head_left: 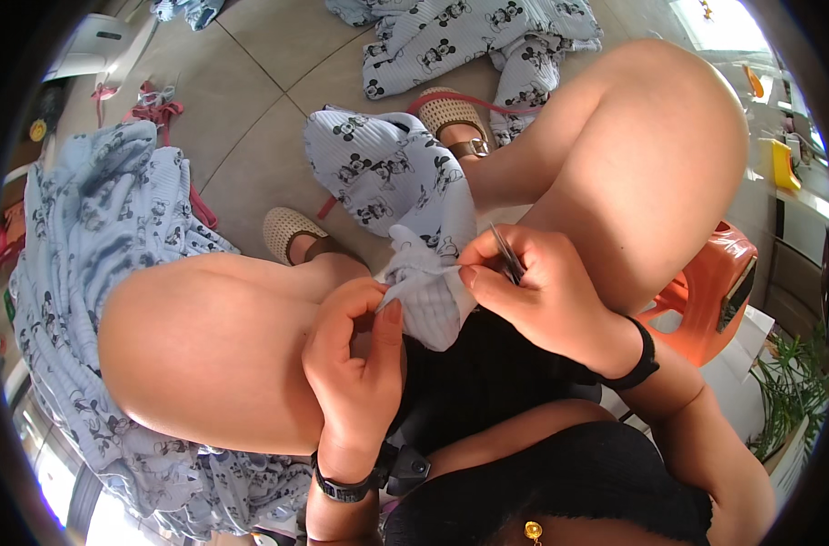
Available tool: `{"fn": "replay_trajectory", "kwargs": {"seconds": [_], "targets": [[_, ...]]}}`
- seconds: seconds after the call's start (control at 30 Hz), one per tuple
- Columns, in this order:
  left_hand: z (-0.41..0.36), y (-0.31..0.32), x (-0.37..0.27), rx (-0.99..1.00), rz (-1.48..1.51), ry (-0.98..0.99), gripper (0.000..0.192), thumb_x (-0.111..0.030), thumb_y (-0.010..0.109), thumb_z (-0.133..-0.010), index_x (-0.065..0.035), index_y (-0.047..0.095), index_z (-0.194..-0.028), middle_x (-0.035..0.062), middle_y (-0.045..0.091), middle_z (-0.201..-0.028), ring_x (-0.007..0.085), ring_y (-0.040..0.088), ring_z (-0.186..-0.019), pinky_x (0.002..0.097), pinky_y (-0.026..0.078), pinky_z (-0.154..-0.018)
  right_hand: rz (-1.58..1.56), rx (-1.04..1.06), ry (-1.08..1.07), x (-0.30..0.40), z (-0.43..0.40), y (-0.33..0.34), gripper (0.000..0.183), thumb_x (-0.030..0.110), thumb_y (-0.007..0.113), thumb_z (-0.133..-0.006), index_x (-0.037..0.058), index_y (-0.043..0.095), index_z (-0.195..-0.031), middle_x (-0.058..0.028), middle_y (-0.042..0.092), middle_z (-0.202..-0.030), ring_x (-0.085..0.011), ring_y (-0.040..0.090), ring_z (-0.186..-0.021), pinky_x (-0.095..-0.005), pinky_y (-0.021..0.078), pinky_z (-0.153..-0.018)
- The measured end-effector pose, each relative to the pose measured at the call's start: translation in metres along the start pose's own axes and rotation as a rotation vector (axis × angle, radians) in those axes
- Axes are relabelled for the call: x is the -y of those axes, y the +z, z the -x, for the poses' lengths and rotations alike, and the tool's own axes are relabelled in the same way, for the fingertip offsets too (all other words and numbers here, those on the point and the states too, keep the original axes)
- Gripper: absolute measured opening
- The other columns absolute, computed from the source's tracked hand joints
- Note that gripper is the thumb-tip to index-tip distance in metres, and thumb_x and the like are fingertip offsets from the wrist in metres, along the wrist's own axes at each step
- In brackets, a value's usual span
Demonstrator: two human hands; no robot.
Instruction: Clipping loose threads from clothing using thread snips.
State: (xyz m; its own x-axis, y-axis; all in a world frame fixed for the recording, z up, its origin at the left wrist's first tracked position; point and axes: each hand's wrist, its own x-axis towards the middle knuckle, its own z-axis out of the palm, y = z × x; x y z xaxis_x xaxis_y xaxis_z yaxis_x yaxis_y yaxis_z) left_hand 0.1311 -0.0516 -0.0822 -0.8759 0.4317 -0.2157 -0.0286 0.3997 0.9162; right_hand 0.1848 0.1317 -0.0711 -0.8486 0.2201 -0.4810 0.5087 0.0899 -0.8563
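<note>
Over my lap hangs a light blue ribbed garment (394,164) with a cartoon mouse print, its pale inner side (425,300) turned up near my hands. My left hand (360,348) pinches an edge of the pale fabric between thumb and fingertips. My right hand (537,293) pinches the other side of the same edge between thumb and index finger. A small metal tool (506,252), perhaps thread snips or tweezers, is tucked within the curled fingers of the right hand; most of it is hidden. The cloth between the fingertips is stretched a little.
A large pile of matching printed garments (107,273) lies at the left. More printed cloth (476,41) is on the tiled floor (251,89) ahead, with red ties (158,109) farther left. An orange plastic stool (708,293) stands at the right, near a green plant (793,389).
</note>
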Motion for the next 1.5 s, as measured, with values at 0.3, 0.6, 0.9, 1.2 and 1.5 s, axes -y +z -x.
{"fn": "replay_trajectory", "kwargs": {"seconds": [0.3,0.6,0.9,1.2,1.5], "targets": [[-0.004,0.014,-0.015,0.156,0.512,-0.521,0.018,-0.013,0.057,-0.091,0.0009,0.054,-0.101,0.0076,0.062,-0.076,0.0051,0.052,-0.053,0.0167,0.040,-0.047,-0.514,0.227,0.274,0.000,0.010,0.008,0.012,0.012,0.055,-0.091,0.0019,0.053,-0.097,0.0021,0.051,-0.070,-0.0033,0.044,-0.052,-0.0189,0.0346,-0.046],[-0.003,0.023,0.002,-0.007,0.205,-0.085,0.011,0.004,0.064,-0.080,0.0019,0.055,-0.086,0.0033,0.059,-0.083,0.0057,0.050,-0.062,0.0186,0.041,-0.050,0.024,0.016,-0.060,0.001,0.015,0.006,0.020,0.018,0.048,-0.094,-0.0007,0.050,-0.087,-0.0119,0.047,-0.060,-0.0209,0.047,-0.052,-0.0306,0.0383,-0.051],[-0.007,0.020,-0.005,0.023,-0.018,0.073,0.014,0.003,0.066,-0.076,0.0003,0.056,-0.085,0.0094,0.060,-0.082,0.0154,0.057,-0.062,0.0250,0.047,-0.054,-0.123,0.412,0.355,0.018,0.006,-0.004,0.040,0.031,0.035,-0.093,0.0005,0.060,-0.083,-0.0021,0.050,-0.065,-0.0091,0.044,-0.055,-0.0228,0.0374,-0.049],[-0.008,0.019,-0.006,0.049,-0.036,0.041,0.012,0.001,0.065,-0.078,0.0004,0.056,-0.086,0.0103,0.060,-0.084,0.0173,0.059,-0.064,0.0267,0.048,-0.056,-0.118,0.403,0.369,0.020,0.001,-0.004,0.042,0.031,0.038,-0.091,-0.0026,0.061,-0.083,-0.0064,0.054,-0.065,-0.0140,0.048,-0.057,-0.0276,0.0395,-0.054],[-0.010,0.017,-0.011,0.085,0.003,0.002,0.012,0.002,0.064,-0.079,0.0010,0.056,-0.087,0.0099,0.060,-0.083,0.0159,0.060,-0.062,0.0257,0.048,-0.056,-0.198,0.324,0.391,0.015,0.001,0.000,0.041,0.032,0.045,-0.090,-0.0024,0.062,-0.076,-0.0058,0.056,-0.062,-0.0117,0.051,-0.058,-0.0274,0.0392,-0.054]]}}
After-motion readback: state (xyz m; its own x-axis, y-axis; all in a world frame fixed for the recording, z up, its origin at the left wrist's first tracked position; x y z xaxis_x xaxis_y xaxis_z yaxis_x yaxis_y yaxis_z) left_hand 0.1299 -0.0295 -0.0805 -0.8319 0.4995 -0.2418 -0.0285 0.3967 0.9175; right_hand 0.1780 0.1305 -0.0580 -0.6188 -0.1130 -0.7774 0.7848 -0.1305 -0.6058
